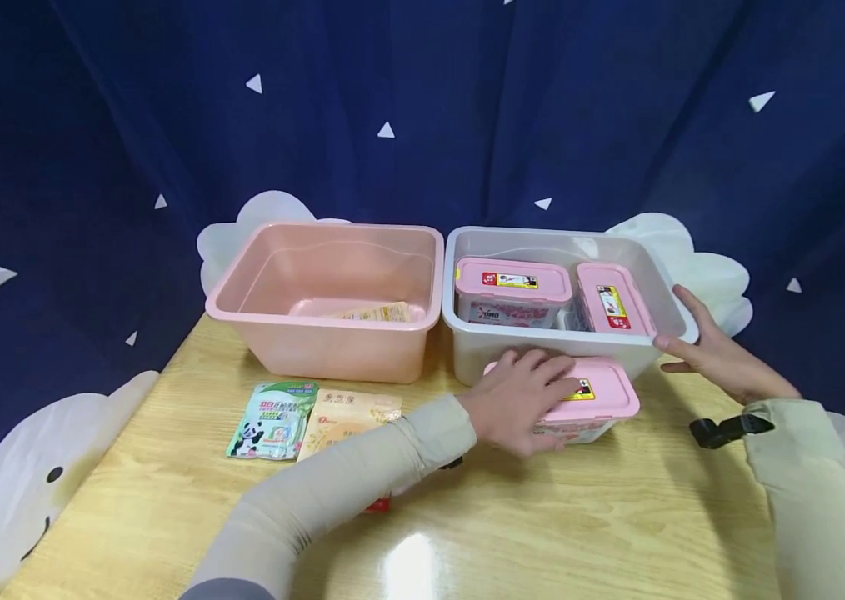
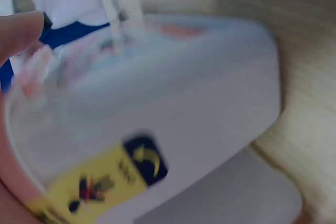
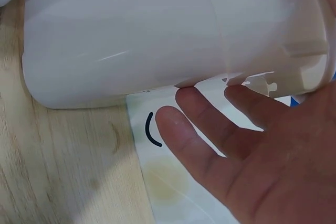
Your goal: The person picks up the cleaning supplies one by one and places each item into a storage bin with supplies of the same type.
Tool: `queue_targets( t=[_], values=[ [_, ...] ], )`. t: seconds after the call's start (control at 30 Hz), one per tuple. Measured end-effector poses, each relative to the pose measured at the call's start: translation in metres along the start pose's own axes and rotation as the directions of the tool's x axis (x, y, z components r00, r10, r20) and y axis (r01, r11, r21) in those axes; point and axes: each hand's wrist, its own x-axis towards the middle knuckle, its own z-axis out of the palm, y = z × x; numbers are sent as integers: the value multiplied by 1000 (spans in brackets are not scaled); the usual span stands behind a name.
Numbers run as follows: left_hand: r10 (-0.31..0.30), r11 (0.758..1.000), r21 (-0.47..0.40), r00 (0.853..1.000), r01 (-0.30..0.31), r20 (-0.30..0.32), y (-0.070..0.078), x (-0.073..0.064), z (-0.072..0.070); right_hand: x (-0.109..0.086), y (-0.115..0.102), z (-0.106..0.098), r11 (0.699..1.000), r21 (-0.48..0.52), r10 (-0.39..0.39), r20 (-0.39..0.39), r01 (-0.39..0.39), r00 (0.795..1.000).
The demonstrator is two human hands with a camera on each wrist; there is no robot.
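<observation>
My left hand (image 1: 516, 400) grips a pink-lidded plastic tub (image 1: 595, 400) across its lid, close in front of the white bin (image 1: 542, 336). The left wrist view shows that tub's white side (image 2: 210, 87) and a yellow warning label (image 2: 105, 182) right up close. At the bin's front right corner, my right hand (image 1: 726, 358) touches the rim with spread, fairly straight fingers. Seen from the right wrist, the fingers (image 3: 181, 135) lie along the bin's outer wall (image 3: 131, 40). Two similar tubs, one left (image 1: 512, 287) and one right (image 1: 617, 304), sit inside the bin.
A pink bin (image 1: 317, 342) stands left of the white one, with a beige packet (image 1: 385, 312) in it. On the wooden table (image 1: 580, 517) lie a green panda pouch (image 1: 272, 421) and a beige pouch (image 1: 347, 417), partly covered by my left sleeve. A dark blue curtain (image 1: 422, 100) hangs behind.
</observation>
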Motion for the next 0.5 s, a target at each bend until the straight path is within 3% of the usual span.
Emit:
queue_targets(
  t=[0.17, 0.37, 0.5],
  values=[
    [-16, 998, -68, 998, 20, 59, 1, -3, 0, -2, 5, 5, 998, -53, 37, 2, -36, 999],
    [14, 1000, -2, 997, -14, 82, -1, -5, 0, -2, 1, 5, 998, -55, 42, 11, -41, 999],
    [28, 1000, -2, 996, -28, 81, -5, -2, -2, -1, -2, 2, 999, -34, 27, 1, -27, 1000]
  ],
)
